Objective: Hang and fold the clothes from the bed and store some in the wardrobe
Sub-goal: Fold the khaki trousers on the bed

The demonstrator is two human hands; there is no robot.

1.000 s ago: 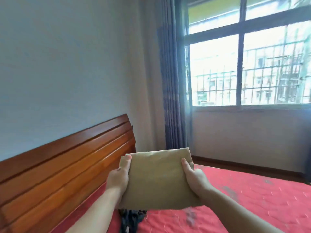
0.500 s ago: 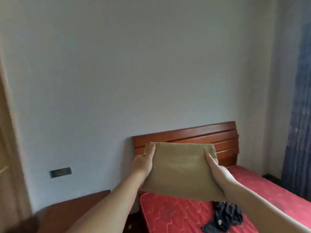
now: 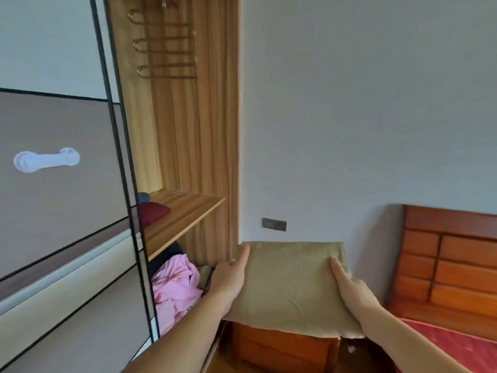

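Folded khaki garment point(image 3: 293, 281), held flat and level between both hands, now in front of the open wardrobe point(image 3: 188, 130). A second ago it was over the red bed facing the window; half a second ago it faced the headboard wall. The view has swung left, so the carry to storage looks nearly done and placing is likely next.

Left to right:
- Sliding wardrobe door point(image 3: 59, 184), grey panels, white stick-on handle point(image 3: 47, 159), pushed aside at left.
- Open bay: bare metal hangers point(image 3: 164, 44) up high. Wooden shelf point(image 3: 185, 214) holds a dark red folded item point(image 3: 153, 212) with something blue point(image 3: 143, 197) behind it, mostly hidden by the door edge. Below the shelf, a loose pink garment point(image 3: 174, 286) is heaped, unfolded.
- Left hand point(image 3: 228, 281): thumb laid along the garment's top left edge; the other fingers are underneath, out of sight, probably curled in support.
- Right hand point(image 3: 349, 289): thumb on top near the right edge, rest below the cloth, the same pinch.
- Wooden nightstand point(image 3: 282, 345) directly under the garment, not touching it.
- Headboard point(image 3: 451, 259) and a corner of the red bed point(image 3: 457, 343) at far right.

Shelf has free room on its right half.
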